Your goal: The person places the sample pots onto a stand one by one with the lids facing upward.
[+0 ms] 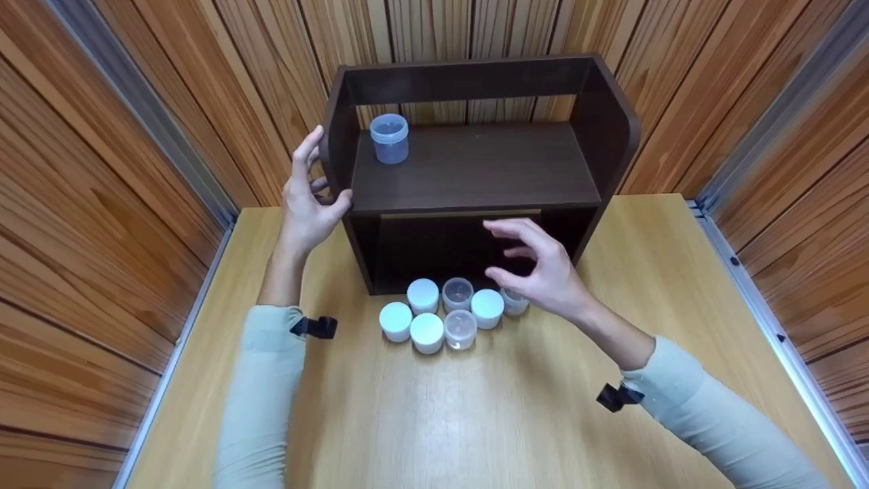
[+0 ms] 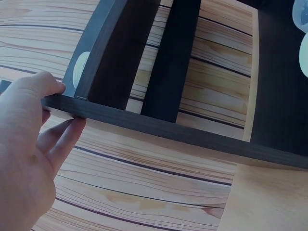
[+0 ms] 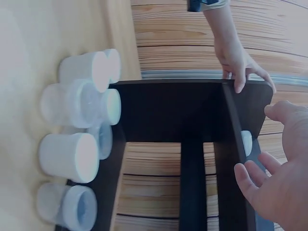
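Note:
A dark brown two-tier shelf (image 1: 475, 170) stands on the table. My left hand (image 1: 309, 210) grips its left side panel, thumb at the front edge and fingers on the outer face; the left wrist view shows the hand (image 2: 24, 149) on the panel's edge. On the upper tier, near the left end, sits a clear lidded jar (image 1: 390, 141). My right hand (image 1: 543, 272) hovers before the lower tier with fingers bent apart and nothing between them. It partly covers a clear jar (image 1: 514, 304) in the head view.
White-lidded jars (image 1: 428, 333) and clear jars (image 1: 460, 330) stand in a cluster on the table (image 1: 421, 421), close to the shelf's lower front edge. Wood-patterned walls (image 1: 88, 224) rise at the back and both sides, with metal rails (image 1: 767, 299) along the table's sides.

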Motion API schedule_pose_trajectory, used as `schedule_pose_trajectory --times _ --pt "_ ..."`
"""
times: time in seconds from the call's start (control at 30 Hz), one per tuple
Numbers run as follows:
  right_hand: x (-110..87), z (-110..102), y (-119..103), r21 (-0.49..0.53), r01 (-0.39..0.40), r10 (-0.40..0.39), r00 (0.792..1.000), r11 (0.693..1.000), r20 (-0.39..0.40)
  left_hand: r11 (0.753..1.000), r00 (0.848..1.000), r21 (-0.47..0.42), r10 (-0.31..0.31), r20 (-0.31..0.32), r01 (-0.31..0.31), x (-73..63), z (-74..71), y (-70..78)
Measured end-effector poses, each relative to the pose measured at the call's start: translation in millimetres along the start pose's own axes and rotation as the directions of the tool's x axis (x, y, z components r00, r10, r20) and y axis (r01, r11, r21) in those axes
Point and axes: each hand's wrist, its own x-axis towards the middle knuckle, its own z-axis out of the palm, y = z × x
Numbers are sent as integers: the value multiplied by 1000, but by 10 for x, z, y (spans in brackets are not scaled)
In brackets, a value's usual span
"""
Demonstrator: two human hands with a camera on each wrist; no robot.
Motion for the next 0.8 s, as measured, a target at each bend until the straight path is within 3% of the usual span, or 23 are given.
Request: schedule_pose_trajectory --times 0.23,0.4,0.8 --pt "-237 -20 183 -21 -13 14 999 1000 29 997 999 -71 -25 -25 23 -95 -47 -27" --pt "-433 -58 371 -21 -38 38 999 999 19 993 998 -103 -60 -16 58 -91 -16 -23" --pt "-801 -155 788 18 -70 70 998 997 -6 993 996 -79 -87 -25 85 -41 51 4"
